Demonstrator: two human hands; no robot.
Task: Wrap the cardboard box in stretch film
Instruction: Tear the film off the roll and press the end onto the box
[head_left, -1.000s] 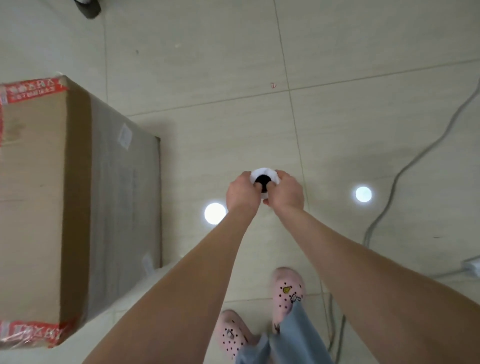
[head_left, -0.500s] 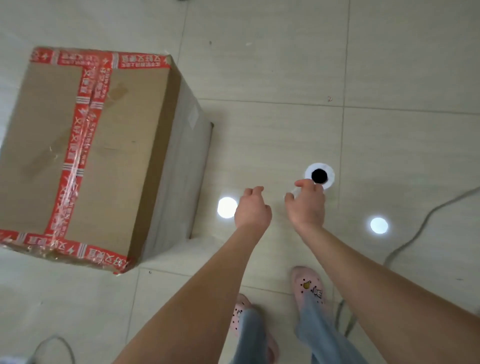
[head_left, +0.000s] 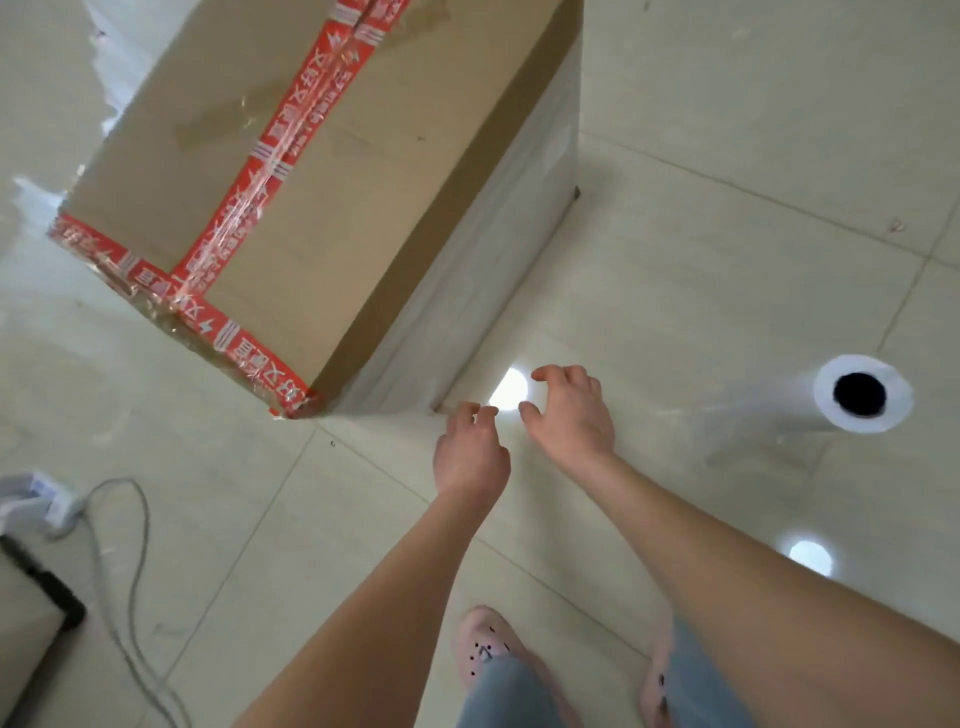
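A tall cardboard box (head_left: 332, 171) sealed with red printed tape stands on the tiled floor at upper left. Clear stretch film covers its right side face and runs across the floor to the film roll (head_left: 860, 401), which stands upright at the right with its dark core facing up. My left hand (head_left: 470, 452) and my right hand (head_left: 569, 415) hover side by side near the box's lower right corner, fingers loosely spread and holding nothing. Both hands are well apart from the roll.
A grey cable (head_left: 130, 571) loops over the floor at lower left, beside a white plug block (head_left: 39, 501) and a dark-edged object (head_left: 41, 587). My feet in pink shoes (head_left: 491, 649) stand at the bottom. Ceiling lights reflect on the tiles.
Both hands let go of the film roll, which now stands alone at the right. The hands moved left toward the box's lower corner, and the view swung so the box fills the upper left.
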